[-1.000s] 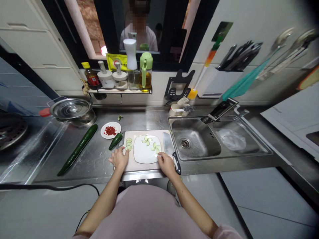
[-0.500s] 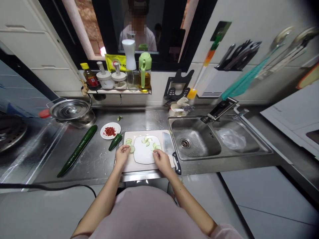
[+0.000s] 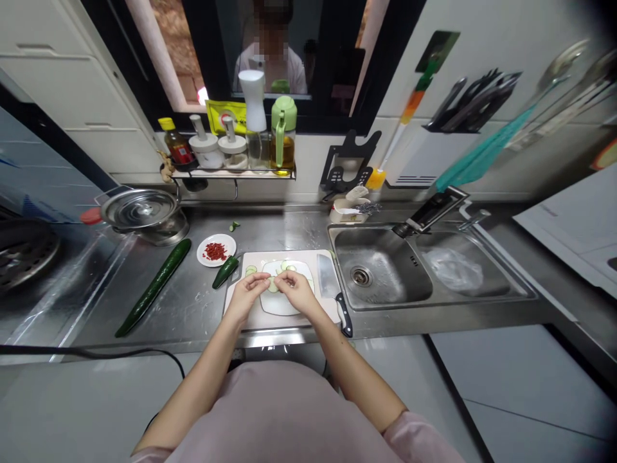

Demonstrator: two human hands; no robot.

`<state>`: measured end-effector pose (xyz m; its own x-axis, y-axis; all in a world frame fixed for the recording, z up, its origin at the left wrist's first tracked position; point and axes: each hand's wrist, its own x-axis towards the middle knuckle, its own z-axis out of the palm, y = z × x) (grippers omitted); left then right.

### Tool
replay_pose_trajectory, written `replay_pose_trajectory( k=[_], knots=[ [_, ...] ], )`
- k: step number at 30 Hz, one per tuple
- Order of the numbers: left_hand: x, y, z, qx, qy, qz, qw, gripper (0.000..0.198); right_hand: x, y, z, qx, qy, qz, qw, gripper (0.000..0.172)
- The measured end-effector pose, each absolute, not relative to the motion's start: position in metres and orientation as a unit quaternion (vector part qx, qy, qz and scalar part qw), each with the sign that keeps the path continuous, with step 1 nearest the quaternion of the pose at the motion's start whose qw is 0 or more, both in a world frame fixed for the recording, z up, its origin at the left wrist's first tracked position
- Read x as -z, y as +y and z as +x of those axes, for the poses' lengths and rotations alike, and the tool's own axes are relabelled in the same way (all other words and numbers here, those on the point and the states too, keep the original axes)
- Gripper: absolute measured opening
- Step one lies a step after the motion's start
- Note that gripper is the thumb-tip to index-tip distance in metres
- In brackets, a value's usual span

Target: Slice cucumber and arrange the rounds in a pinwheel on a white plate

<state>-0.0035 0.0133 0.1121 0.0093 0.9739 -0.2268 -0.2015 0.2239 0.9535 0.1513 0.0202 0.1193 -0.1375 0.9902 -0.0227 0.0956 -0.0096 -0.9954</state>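
Observation:
My left hand (image 3: 251, 292) and my right hand (image 3: 297, 289) meet over a white plate (image 3: 282, 307) that lies on a pale cutting board (image 3: 308, 258). Between their pinched fingertips is a cucumber slice (image 3: 273, 283); both hands seem to touch it. More cucumber slices (image 3: 288, 265) lie on the far side of the plate. A cleaver (image 3: 331, 286) with a black handle rests on the board's right side. A cut cucumber end (image 3: 224, 272) lies at the board's left edge.
A whole cucumber (image 3: 154, 286) lies on the steel counter to the left, beside a small dish of chopped red chili (image 3: 216, 251) and a lidded pot (image 3: 141, 211). The sink (image 3: 385, 273) is to the right. A shelf of condiment bottles (image 3: 231, 145) stands against the wall.
Both hands have moved inward from the plate's sides to its middle, and their fingertips now meet on a cucumber slice. The left hand brought a slice over from the board's left.

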Motion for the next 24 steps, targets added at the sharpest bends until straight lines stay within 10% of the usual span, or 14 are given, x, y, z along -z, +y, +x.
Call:
replay_pose_trajectory(
  k=[24],
  knots=[
    [-0.160, 0.026, -0.003, -0.448, 0.496, 0.608, 0.429, 0.022, -0.168, 0.033, 0.162, -0.532, -0.577, -0.448, 0.428, 0.018]
  ],
)
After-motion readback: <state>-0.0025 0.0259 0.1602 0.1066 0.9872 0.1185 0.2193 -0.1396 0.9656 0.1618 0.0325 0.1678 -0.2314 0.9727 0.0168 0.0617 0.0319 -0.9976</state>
